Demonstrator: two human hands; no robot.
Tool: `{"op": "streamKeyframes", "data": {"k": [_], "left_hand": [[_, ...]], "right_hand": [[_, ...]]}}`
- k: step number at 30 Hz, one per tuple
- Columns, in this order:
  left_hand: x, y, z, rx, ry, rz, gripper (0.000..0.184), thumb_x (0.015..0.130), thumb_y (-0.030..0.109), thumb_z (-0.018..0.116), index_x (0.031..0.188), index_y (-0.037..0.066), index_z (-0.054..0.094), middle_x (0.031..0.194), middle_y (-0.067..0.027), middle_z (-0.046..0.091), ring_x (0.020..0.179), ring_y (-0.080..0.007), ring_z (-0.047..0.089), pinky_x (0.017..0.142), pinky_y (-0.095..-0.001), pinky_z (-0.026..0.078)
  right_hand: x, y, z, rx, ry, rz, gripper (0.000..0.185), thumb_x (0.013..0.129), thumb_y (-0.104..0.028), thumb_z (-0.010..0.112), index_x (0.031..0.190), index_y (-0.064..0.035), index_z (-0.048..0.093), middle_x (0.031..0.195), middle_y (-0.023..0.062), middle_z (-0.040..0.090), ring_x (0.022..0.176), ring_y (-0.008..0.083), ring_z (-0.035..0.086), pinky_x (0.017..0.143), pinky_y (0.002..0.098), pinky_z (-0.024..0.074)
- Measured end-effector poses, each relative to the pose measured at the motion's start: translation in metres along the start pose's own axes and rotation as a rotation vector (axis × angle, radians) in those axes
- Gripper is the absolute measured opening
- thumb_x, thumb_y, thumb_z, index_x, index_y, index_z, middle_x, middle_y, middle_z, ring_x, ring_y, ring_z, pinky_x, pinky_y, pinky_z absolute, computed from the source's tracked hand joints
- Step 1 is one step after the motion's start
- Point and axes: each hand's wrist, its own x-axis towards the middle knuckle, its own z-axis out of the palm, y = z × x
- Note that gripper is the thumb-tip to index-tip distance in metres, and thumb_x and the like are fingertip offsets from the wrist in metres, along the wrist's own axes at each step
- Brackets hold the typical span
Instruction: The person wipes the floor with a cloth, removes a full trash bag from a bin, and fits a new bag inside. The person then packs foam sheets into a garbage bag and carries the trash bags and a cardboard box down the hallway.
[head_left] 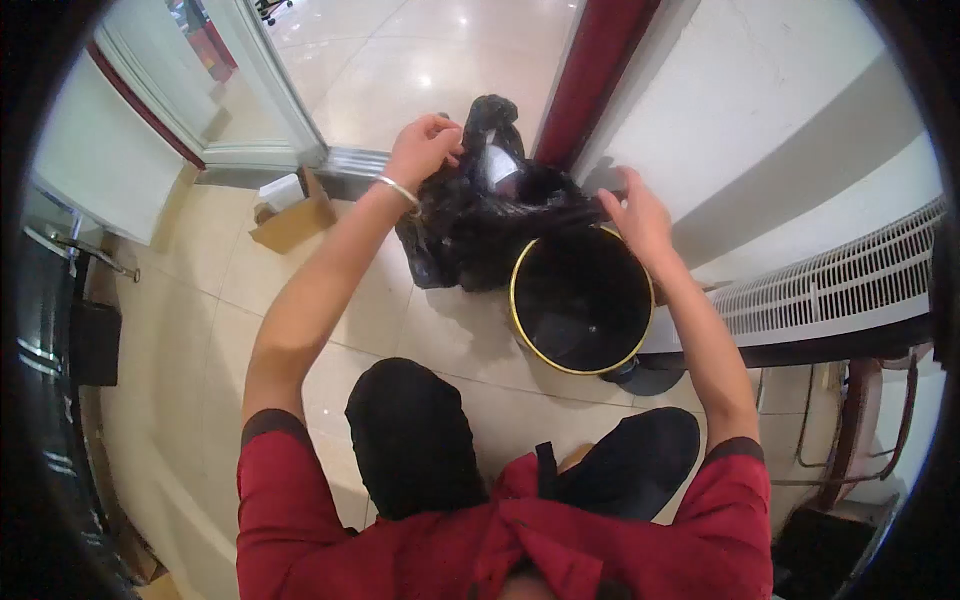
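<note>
My left hand (425, 148) is above the left side of a full black plastic bag (480, 225), its fingers loosely bent and the thumb apart. I see nothing held in it, though its fingertips come close to the plastic. My right hand (643, 218) is by the bag's right end, over the rim of a round trash can (514, 300). Its thumb and index finger are spread, and I cannot tell whether they touch the plastic. The bag slumps on the floor against the far side of the can, a whitish patch showing on it. Black lines the can, which has a yellow rim.
An open cardboard box (295, 222) with something white in it sits on the tiles to the left. Beyond the bag is a glass door frame (262, 75) with a metal threshold (357, 161). A white wall and a slatted vent (830, 290) bound the right side.
</note>
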Motion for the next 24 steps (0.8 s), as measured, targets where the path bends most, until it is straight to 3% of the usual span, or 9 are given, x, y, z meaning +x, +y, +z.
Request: {"op": "streamKeyframes", "data": {"k": [5, 7, 9, 10, 15, 17, 18, 21, 24], "left_hand": [[-0.051, 0.065, 0.016, -0.23, -0.186, -0.149, 0.02, 0.083, 0.019, 0.049, 0.093, 0.002, 0.055, 0.08, -0.0058, 0.059, 0.073, -0.0093, 0.054, 0.067, -0.0204, 0.044], [-0.056, 0.069, 0.035, -0.329, -0.209, -0.196, 0.021, 0.083, 0.019, 0.049, 0.093, 0.002, 0.055, 0.083, -0.0063, 0.058, 0.077, -0.0096, 0.054, 0.069, -0.0208, 0.044], [-0.057, 0.068, 0.053, -0.249, -0.324, -0.045, 0.025, 0.083, 0.024, 0.05, 0.095, 0.002, 0.054, 0.087, -0.0079, 0.057, 0.084, -0.0125, 0.055, 0.075, -0.0231, 0.044], [-0.063, 0.079, 0.06, -0.357, -0.362, -0.176, 0.033, 0.084, 0.03, 0.047, 0.099, 0.001, 0.053, 0.09, -0.0078, 0.057, 0.087, -0.0157, 0.055, 0.079, -0.0252, 0.042], [-0.06, 0.078, 0.047, -0.295, -0.297, -0.082, 0.042, 0.085, 0.04, 0.044, 0.103, 0.004, 0.053, 0.093, -0.0052, 0.056, 0.087, -0.0162, 0.053, 0.078, -0.0269, 0.042], [-0.064, 0.077, 0.045, -0.057, -0.625, -0.229, 0.041, 0.086, 0.04, 0.044, 0.105, 0.005, 0.053, 0.092, -0.0035, 0.054, 0.086, -0.0134, 0.051, 0.077, -0.0279, 0.041], [-0.066, 0.08, 0.045, 0.289, -0.742, -0.214, 0.044, 0.088, 0.036, 0.037, 0.119, 0.006, 0.045, 0.101, -0.0095, 0.053, 0.095, -0.0177, 0.05, 0.086, -0.0283, 0.037], [-0.07, 0.066, 0.055, 0.147, -0.849, -0.069, 0.041, 0.085, 0.032, 0.049, 0.112, 0.001, 0.05, 0.101, -0.0009, 0.052, 0.089, -0.0088, 0.047, 0.08, -0.0268, 0.041], [-0.072, 0.07, 0.06, 0.052, -0.926, -0.076, 0.039, 0.085, 0.027, 0.05, 0.11, -0.003, 0.049, 0.101, -0.0004, 0.053, 0.09, -0.0079, 0.048, 0.081, -0.0244, 0.04]], "right_hand": [[-0.022, -0.027, -0.007, 0.015, 0.094, -0.445, 0.036, 0.072, -0.024, 0.062, 0.1, -0.0026, 0.054, 0.09, 0.0144, 0.055, 0.092, 0.0301, 0.05, 0.079, 0.0349, 0.0404], [-0.033, -0.06, -0.02, 0.566, -0.239, -0.434, 0.034, 0.072, -0.023, 0.062, 0.096, -0.0006, 0.056, 0.094, 0.0139, 0.056, 0.09, 0.0268, 0.052, 0.077, 0.033, 0.0416], [-0.042, -0.078, -0.023, 0.754, -0.55, -0.26, 0.031, 0.072, -0.021, 0.062, 0.093, 0.0014, 0.056, 0.09, 0.0125, 0.058, 0.083, 0.0196, 0.055, 0.073, 0.0292, 0.0424], [-0.039, -0.08, -0.035, 0.742, -0.716, -0.218, 0.026, 0.074, -0.014, 0.059, 0.093, 0.0032, 0.055, 0.087, 0.0081, 0.06, 0.076, 0.0131, 0.054, 0.069, 0.0254, 0.0424], [-0.039, -0.036, -0.053, 1.375, -0.592, 0.139, 0.017, 0.078, -0.001, 0.049, 0.094, -0.0005, 0.056, 0.086, -0.0003, 0.06, 0.076, 0.0073, 0.054, 0.069, 0.0208, 0.0432], [-0.038, -0.02, -0.059, 1.467, -0.585, 0.255, 0.018, 0.079, -0.001, 0.047, 0.096, -0.0011, 0.054, 0.086, 0.0015, 0.06, 0.076, 0.0089, 0.057, 0.068, 0.021, 0.0449], [-0.039, -0.016, -0.059, 1.465, -0.576, 0.252, 0.018, 0.079, -0.001, 0.047, 0.096, -0.0011, 0.054, 0.086, 0.0015, 0.06, 0.076, 0.0089, 0.057, 0.068, 0.021, 0.0449], [-0.042, -0.007, -0.06, 1.59, -0.501, 0.346, 0.018, 0.081, -0.004, 0.046, 0.097, -0.0021, 0.053, 0.087, 0.0039, 0.06, 0.075, 0.0102, 0.058, 0.066, 0.0218, 0.0468], [-0.043, -0.001, -0.067, 1.555, -0.409, 0.494, 0.018, 0.084, -0.011, 0.046, 0.097, -0.0021, 0.053, 0.086, 0.0054, 0.061, 0.071, 0.0112, 0.059, 0.063, 0.024, 0.0489]]}}
